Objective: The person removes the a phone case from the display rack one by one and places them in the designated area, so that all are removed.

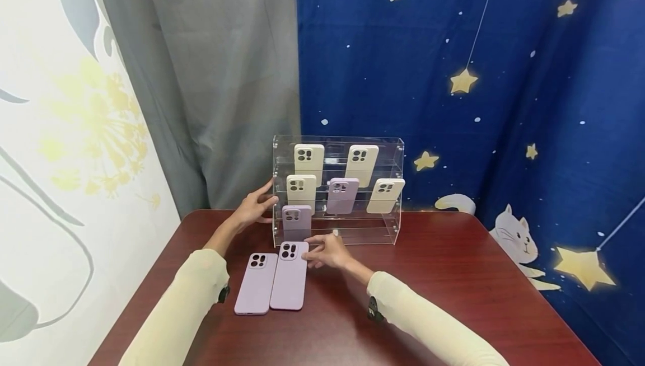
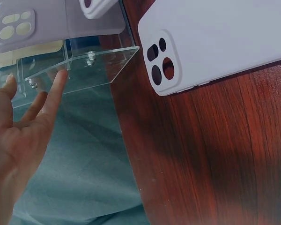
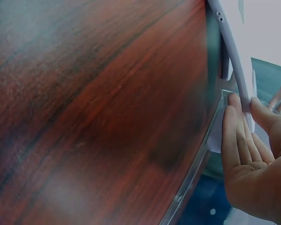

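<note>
My right hand [image 1: 330,251] pinches the upper right corner of a lilac phone case [image 1: 289,282], whose camera cutouts are at the top. In the right wrist view its thumb and fingers [image 3: 242,140] meet on the case's edge. A second lilac phone case [image 1: 256,287] lies on the table just left of it. At the left side of a clear acrylic display stand [image 1: 353,237], my left hand [image 1: 252,208] touches the side panel with fairly straight fingers. A lilac case [image 1: 297,220] stands at the left of a low tier, directly behind the held one.
Higher on the stand are several cream cases, including one at top left [image 1: 309,159] and one at right [image 1: 385,195], with a lilac case [image 1: 342,195] between. The table [image 1: 433,276] is dark red wood. A grey curtain [image 1: 227,75] and a blue starry curtain [image 1: 373,64] hang behind.
</note>
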The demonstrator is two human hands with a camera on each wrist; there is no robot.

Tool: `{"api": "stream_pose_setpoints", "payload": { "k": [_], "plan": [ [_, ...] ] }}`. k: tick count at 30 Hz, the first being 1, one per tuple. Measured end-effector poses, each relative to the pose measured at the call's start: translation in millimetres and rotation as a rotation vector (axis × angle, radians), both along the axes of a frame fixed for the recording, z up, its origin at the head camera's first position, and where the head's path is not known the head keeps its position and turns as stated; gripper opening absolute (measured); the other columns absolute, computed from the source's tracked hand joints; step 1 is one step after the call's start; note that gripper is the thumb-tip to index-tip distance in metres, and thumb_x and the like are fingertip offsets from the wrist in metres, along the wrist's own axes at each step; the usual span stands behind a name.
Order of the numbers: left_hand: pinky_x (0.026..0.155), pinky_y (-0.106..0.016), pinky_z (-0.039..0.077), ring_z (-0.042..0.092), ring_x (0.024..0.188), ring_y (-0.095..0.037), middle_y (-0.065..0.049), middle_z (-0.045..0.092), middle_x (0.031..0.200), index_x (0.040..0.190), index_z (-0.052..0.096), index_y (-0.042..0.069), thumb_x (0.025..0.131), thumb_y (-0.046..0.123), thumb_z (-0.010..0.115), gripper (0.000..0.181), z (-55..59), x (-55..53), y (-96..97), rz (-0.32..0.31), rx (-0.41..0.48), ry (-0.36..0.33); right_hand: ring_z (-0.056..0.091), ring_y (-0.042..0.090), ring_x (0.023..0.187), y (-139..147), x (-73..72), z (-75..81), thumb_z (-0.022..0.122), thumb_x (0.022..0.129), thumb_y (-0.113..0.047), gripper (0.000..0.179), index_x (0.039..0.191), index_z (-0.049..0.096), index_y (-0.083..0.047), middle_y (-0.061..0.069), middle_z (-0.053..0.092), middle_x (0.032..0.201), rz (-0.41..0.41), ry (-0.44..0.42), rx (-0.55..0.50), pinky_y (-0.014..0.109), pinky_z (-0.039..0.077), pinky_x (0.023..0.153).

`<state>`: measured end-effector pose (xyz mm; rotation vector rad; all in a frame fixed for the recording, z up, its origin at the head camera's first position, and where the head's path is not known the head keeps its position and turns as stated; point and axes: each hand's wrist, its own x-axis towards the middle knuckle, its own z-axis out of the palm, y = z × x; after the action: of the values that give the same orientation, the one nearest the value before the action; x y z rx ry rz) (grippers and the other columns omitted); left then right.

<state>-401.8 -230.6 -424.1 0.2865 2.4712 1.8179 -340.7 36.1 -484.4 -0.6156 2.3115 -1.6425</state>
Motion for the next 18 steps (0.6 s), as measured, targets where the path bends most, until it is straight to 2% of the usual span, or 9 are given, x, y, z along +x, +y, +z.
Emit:
{"api": "stream_pose_setpoints", "payload": {
  "k": [7, 18],
  "plan": [
    [0.090, -0.051, 0.063, 0.050, 0.138, -0.044, -0.030, 0.042, 0.157, 0.167, 0.019, 0.034, 0.110, 0.021, 0.055, 0.069, 0.7, -1.2, -0.3, -0.002, 0.002, 0.007, 0.075, 0.045, 0.074, -3.7, -5.1, -9.4, 0.080, 0.090, -0.001, 0.042, 0.129, 0.067, 0.009, 0.026, 0.076, 0.087, -0.023, -0.020, -0.004, 0.046, 0.067, 0.066],
    [0.094, -0.058, 0.060, 0.048, 0.140, -0.044, -0.029, 0.043, 0.156, 0.167, 0.019, 0.034, 0.110, 0.021, 0.055, 0.068, 1.5, 2.9, 0.2, 0.000, 0.006, 0.003, 0.076, 0.038, 0.067, -9.7, -1.1, -16.6, 0.084, 0.088, -0.005, 0.038, 0.122, 0.072, 0.008, 0.024, 0.076, 0.081, -0.050, 0.015, 0.059, 0.038, 0.066, 0.058]
  ]
}}
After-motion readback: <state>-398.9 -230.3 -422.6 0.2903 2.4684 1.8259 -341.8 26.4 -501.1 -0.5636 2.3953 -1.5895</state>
